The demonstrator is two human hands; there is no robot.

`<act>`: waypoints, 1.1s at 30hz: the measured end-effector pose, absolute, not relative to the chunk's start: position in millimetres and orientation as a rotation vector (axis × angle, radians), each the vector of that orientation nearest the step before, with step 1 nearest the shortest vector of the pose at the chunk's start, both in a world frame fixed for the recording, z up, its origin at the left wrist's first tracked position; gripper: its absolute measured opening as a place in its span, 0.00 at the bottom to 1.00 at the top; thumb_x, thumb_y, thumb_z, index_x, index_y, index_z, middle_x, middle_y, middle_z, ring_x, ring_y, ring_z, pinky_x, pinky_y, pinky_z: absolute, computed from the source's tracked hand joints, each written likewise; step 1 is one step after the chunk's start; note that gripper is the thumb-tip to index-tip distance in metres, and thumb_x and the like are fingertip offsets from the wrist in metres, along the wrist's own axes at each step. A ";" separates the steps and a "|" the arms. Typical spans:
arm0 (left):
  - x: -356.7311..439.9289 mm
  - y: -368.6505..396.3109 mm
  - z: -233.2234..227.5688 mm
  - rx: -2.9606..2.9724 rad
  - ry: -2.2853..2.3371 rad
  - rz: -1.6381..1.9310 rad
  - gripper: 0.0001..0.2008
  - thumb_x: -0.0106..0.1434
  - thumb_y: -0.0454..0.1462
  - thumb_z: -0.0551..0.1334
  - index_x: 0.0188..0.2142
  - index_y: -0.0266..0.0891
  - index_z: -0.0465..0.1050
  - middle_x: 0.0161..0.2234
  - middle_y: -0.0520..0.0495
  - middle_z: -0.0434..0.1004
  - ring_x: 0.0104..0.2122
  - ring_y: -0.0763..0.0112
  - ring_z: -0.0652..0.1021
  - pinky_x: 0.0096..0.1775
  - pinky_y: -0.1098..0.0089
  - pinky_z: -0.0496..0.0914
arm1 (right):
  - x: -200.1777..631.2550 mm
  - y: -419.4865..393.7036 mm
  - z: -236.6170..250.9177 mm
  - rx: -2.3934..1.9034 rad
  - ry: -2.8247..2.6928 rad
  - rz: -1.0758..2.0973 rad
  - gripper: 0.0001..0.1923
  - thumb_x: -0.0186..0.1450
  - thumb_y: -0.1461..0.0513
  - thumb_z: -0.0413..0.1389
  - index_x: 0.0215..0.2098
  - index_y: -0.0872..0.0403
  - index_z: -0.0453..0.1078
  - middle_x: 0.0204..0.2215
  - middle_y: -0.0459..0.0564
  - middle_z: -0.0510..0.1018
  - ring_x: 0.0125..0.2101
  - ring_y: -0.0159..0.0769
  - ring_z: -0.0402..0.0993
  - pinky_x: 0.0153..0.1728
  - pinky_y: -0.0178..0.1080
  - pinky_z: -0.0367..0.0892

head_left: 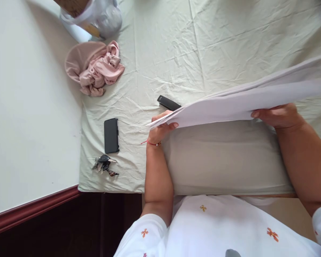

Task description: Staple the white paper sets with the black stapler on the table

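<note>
Several sheets of white paper (pixel 222 109) stretch between my two hands, tilted above the cloth-covered table and loosely layered at the far side. My left hand (pixel 162 129) pinches the left end, thumb on the near face and fingers behind. On the lower edge, further right, my right hand (pixel 276 115) grips the sheets with its thumb in front; its other fingers are hidden behind the paper. Just beyond my left hand lies a black stapler-like object (pixel 168 102), partly covered by the paper.
A pale green cloth (pixel 160 64) covers the table. To the left lie a black phone (pixel 111 135) and a bunch of keys (pixel 104 163). Farther back are a crumpled pink cloth (pixel 98 67) and a plastic bag (pixel 107 19). A white wall (pixel 29 107) borders the left side.
</note>
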State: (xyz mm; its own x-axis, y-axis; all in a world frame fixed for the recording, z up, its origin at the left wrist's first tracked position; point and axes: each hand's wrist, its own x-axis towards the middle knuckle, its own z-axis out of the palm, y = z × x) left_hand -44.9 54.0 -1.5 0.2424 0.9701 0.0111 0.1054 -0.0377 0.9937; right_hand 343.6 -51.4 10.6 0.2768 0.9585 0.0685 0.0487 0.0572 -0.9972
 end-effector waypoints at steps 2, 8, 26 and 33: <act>-41.6 55.1 -2.1 1.478 1.058 0.921 0.20 0.48 0.49 0.79 0.37 0.43 0.83 0.32 0.49 0.84 0.40 0.58 0.85 0.51 0.56 0.81 | 342.3 -50.9 10.8 -1.304 -1.044 0.962 0.21 0.39 0.54 0.80 0.26 0.50 0.79 0.31 0.46 0.85 0.37 0.48 0.82 0.50 0.57 0.80; -24.9 50.7 4.7 1.427 1.006 0.931 0.28 0.52 0.50 0.79 0.50 0.43 0.80 0.40 0.45 0.86 0.49 0.57 0.84 0.58 0.55 0.77 | 328.6 -47.5 17.1 -1.302 -1.066 0.966 0.25 0.44 0.61 0.79 0.40 0.49 0.82 0.47 0.47 0.86 0.52 0.49 0.80 0.61 0.55 0.75; -31.4 52.6 3.7 1.450 1.064 0.901 0.28 0.47 0.49 0.80 0.45 0.42 0.81 0.40 0.45 0.86 0.48 0.55 0.84 0.56 0.54 0.77 | 329.9 -47.5 17.6 -1.374 -1.198 0.941 0.24 0.40 0.58 0.79 0.34 0.47 0.81 0.42 0.45 0.86 0.46 0.49 0.81 0.54 0.53 0.80; -27.8 49.5 4.6 1.396 1.048 0.997 0.31 0.48 0.47 0.81 0.49 0.42 0.79 0.44 0.44 0.85 0.52 0.55 0.82 0.56 0.56 0.76 | 325.4 -48.1 15.8 -1.327 -1.166 0.953 0.20 0.44 0.60 0.78 0.35 0.44 0.83 0.42 0.43 0.87 0.46 0.49 0.82 0.53 0.51 0.81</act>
